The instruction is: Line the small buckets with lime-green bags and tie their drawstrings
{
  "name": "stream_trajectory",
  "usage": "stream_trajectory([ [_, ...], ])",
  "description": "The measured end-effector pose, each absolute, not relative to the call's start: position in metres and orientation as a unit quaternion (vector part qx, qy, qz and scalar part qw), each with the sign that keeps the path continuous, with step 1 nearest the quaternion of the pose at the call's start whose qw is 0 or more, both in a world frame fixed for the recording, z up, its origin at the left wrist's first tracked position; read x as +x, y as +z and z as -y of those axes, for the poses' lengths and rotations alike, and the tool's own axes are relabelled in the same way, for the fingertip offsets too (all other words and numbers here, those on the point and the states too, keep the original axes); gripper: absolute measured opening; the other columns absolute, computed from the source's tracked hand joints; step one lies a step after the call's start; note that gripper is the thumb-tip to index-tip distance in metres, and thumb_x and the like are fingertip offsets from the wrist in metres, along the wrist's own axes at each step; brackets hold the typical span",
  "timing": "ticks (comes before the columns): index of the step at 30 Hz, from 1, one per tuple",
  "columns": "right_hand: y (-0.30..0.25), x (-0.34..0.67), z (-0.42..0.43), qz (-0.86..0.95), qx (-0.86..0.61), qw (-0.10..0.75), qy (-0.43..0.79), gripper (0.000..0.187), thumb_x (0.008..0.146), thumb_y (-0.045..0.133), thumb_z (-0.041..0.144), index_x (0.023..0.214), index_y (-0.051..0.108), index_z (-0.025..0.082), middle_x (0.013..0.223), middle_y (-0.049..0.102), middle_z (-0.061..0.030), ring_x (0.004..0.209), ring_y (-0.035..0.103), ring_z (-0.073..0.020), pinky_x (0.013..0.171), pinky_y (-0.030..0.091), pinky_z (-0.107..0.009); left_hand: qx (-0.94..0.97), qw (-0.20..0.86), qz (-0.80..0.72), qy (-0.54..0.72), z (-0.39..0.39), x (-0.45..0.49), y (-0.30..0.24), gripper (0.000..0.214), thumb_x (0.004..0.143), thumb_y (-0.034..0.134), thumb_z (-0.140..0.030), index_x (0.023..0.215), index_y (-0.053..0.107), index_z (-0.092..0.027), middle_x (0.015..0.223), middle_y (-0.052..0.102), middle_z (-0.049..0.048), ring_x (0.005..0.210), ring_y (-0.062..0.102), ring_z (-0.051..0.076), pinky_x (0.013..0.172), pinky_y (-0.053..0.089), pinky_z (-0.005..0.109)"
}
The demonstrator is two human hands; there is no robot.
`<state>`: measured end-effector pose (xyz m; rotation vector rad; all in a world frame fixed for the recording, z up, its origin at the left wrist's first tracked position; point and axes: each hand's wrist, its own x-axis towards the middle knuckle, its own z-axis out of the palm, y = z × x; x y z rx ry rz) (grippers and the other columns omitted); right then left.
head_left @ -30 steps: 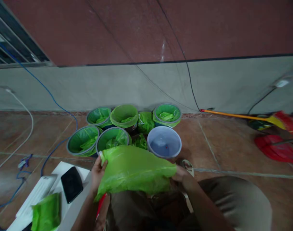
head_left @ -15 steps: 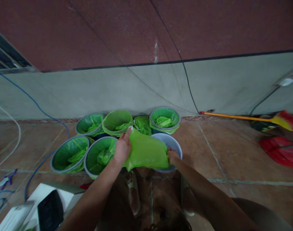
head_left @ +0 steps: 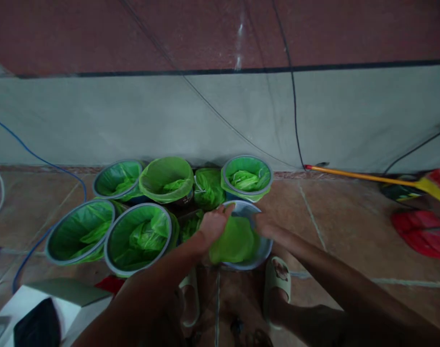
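A green trash bag [head_left: 236, 243] hangs between my two hands, over the mouth of a pale grey-blue bin [head_left: 266, 250] that stands between my feet. My left hand [head_left: 215, 224] is closed on the bag's upper left edge. At the bag's right side, by the bin's rim, my right hand [head_left: 266, 225] looks closed on the bag's edge, though its fingers are blurred. Part of the bag dips inside the bin. Left of it stands a bin with a green liner [head_left: 111, 246], more green plastic bunched inside.
Several more lined bins, including one at the back [head_left: 247, 166], stand along the wall. A bunched green bag [head_left: 210, 188] sits among them. A yellow-handled broom [head_left: 364, 176] and red dustpan [head_left: 422, 233] lie right. A white box [head_left: 75, 308] bears a dark phone [head_left: 37, 325].
The bag has gone from stretched out above the bin to lower and partly inside it. My hands have come closer together. The view has shifted, showing more of my feet.
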<state>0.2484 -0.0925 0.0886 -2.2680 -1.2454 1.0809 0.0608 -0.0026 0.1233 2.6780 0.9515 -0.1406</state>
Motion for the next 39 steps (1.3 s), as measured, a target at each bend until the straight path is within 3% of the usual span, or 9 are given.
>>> stream_trajectory([
  [3,0.112,0.243,0.109,0.473,-0.786,0.104,0.385,0.022,0.084,0.066,0.019,0.105,0.071,0.013,0.094,0.071,-0.0073,0.091,0.066,-0.0224,0.079,0.049,-0.031,0.890,0.287,-0.353,-0.018,0.016,0.078,0.103,0.052,0.092,0.046,-0.016,0.144,0.049,-0.019,0.123,0.065,0.0150,0.104,0.066,0.027,0.089,0.051,0.037],
  [5,0.127,0.236,0.123,0.516,-0.761,0.100,0.380,0.028,0.087,0.061,0.023,0.113,0.069,0.017,0.094,0.072,-0.0065,0.090,0.066,-0.0209,0.079,0.048,-0.029,0.855,0.383,-0.349,0.005,0.020,0.088,0.093,0.047,0.089,0.055,-0.023,0.136,0.057,-0.016,0.122,0.068,0.0119,0.110,0.064,0.025,0.096,0.050,0.035],
  [8,0.136,0.227,0.140,0.542,-0.752,0.103,0.361,0.032,0.088,0.057,0.035,0.115,0.067,0.021,0.099,0.073,-0.0066,0.093,0.067,-0.0222,0.082,0.047,-0.031,0.783,0.523,-0.337,-0.007,0.023,0.102,0.087,0.039,0.092,0.051,-0.031,0.126,0.064,-0.016,0.107,0.074,0.0065,0.093,0.069,0.019,0.083,0.055,0.030],
  [11,0.123,0.223,0.146,0.504,-0.791,0.095,0.334,0.042,0.086,0.059,0.039,0.122,0.062,0.020,0.105,0.071,-0.0105,0.096,0.067,-0.0260,0.083,0.047,-0.036,0.727,0.595,-0.342,-0.030,0.022,0.107,0.086,0.039,0.090,0.047,-0.022,0.124,0.064,-0.013,0.095,0.075,0.0063,0.074,0.068,0.016,0.070,0.055,0.027],
  [16,0.089,0.221,0.134,0.479,-0.818,0.083,0.308,0.048,0.088,0.051,0.034,0.130,0.057,0.011,0.103,0.069,-0.0166,0.098,0.066,-0.0304,0.083,0.047,-0.038,0.848,0.446,-0.282,-0.046,0.013,0.097,0.088,0.039,0.078,0.051,-0.007,0.110,0.073,-0.013,0.088,0.075,0.0052,0.080,0.068,0.017,0.079,0.052,0.027],
  [24,0.091,0.245,0.120,0.506,-0.778,0.070,0.367,0.045,0.076,0.059,0.019,0.120,0.066,0.021,0.082,0.068,-0.0018,0.075,0.061,-0.0166,0.066,0.042,-0.025,0.942,0.208,-0.240,-0.105,-0.015,0.075,0.109,0.025,0.084,0.051,-0.010,0.092,0.074,-0.015,0.102,0.069,0.0127,0.103,0.063,0.027,0.095,0.046,0.040],
  [31,0.096,0.251,0.128,0.549,-0.756,0.003,0.356,0.027,0.070,0.065,0.021,0.097,0.067,0.018,0.088,0.070,-0.0044,0.079,0.061,-0.0179,0.064,0.038,-0.025,0.926,0.175,-0.335,-0.028,-0.022,0.078,0.116,0.030,0.087,0.051,-0.012,0.111,0.069,-0.018,0.134,0.058,0.0123,0.112,0.060,0.024,0.097,0.044,0.038],
  [34,0.092,0.248,0.127,0.527,-0.772,0.008,0.354,0.026,0.069,0.069,0.025,0.094,0.068,0.018,0.089,0.071,-0.0047,0.079,0.062,-0.0183,0.063,0.039,-0.024,0.885,0.180,-0.426,-0.056,-0.011,0.080,0.120,0.035,0.090,0.056,-0.029,0.120,0.063,-0.012,0.136,0.055,0.0201,0.113,0.062,0.029,0.093,0.047,0.038],
  [39,0.083,0.246,0.127,0.427,-0.797,0.116,0.410,0.024,0.073,0.063,0.027,0.094,0.069,0.018,0.073,0.068,-0.0014,0.063,0.060,-0.0144,0.057,0.042,-0.023,0.839,0.269,-0.456,-0.126,0.019,0.076,0.115,0.071,0.083,0.056,-0.065,0.124,0.058,-0.007,0.116,0.068,0.0246,0.108,0.066,0.034,0.088,0.050,0.037],
])
